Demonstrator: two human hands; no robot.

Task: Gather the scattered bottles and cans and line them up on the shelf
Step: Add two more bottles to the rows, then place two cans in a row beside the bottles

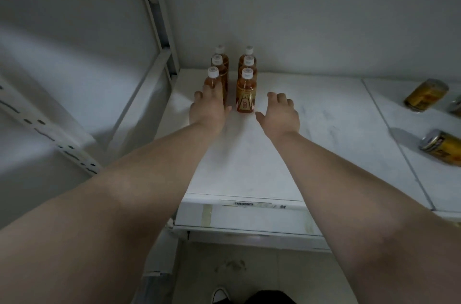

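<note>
Nearest the camera, at 6 o'clock, a shoe (219, 295) shows on the floor, and just above it runs the front edge of the shelf (249, 214), a taped white lip. Both forearms reach over that lip toward 12 o'clock.

The left hand (208, 109) is wrapped around the lower body of the front-left bottle (212, 80), fingers curled on its sides. The right hand (280, 114) lies spread and empty, palm down, just right of the front-right bottle (245, 94), thumb near its base but seemingly not touching.

Beyond these, four more bottles (247, 60) stand upright in two files of three running back to the wall (324, 17). Out at 3 o'clock, well apart, two cans (424, 95) lie on their sides, with a third barely showing at the frame edge.

The bottles look full, so moderately heavy, stiff enough for a firm grip, smooth plastic with a label; the mid-body gives the surest hold, since a tall narrow bottle pushed near the cap may topple. The cans are rigid and slick and would likely roll if nudged; gripping across the barrel seems best.

A frame post (163, 29) hems in the left at 10 o'clock; wide bare shelf lies right of the bottles
</note>
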